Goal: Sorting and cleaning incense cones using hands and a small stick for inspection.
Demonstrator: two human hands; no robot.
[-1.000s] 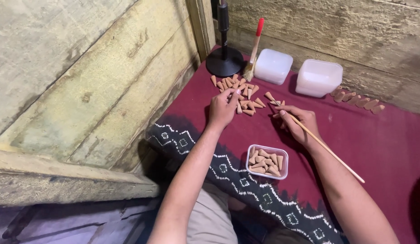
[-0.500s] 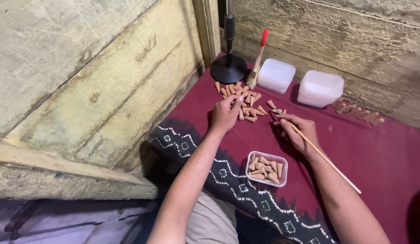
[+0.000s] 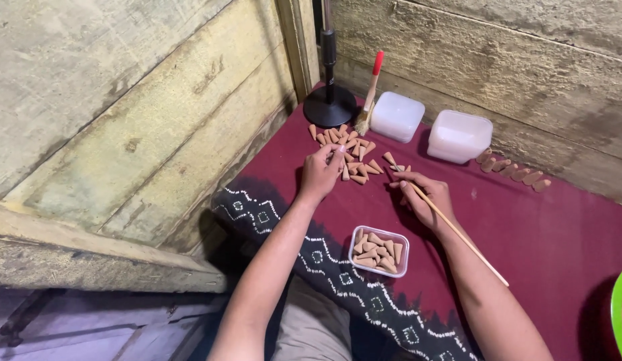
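My left hand [image 3: 320, 172] pinches a small brown cone at its fingertips, right at the edge of a loose pile of brown cones [image 3: 351, 144] on the dark red cloth [image 3: 538, 227]. My right hand [image 3: 423, 196] grips a thin wooden stick [image 3: 458, 232] that slants back over my wrist, its tip near a few stray cones. Between my forearms sits a small clear rectangular tray [image 3: 379, 251] holding several cones.
Two white lidded tubs [image 3: 396, 115] [image 3: 459, 136] stand against the wooden wall. A brush with a red handle [image 3: 369, 93] leans by a black round stand base [image 3: 330, 105]. A row of cones [image 3: 513, 170] lies at the wall. A green bowl rim [image 3: 620, 307] shows at right.
My left hand has drawn back slightly from the pile with a cone pinched in its fingers. The view has shifted a little. The right hand stays put with the stick.
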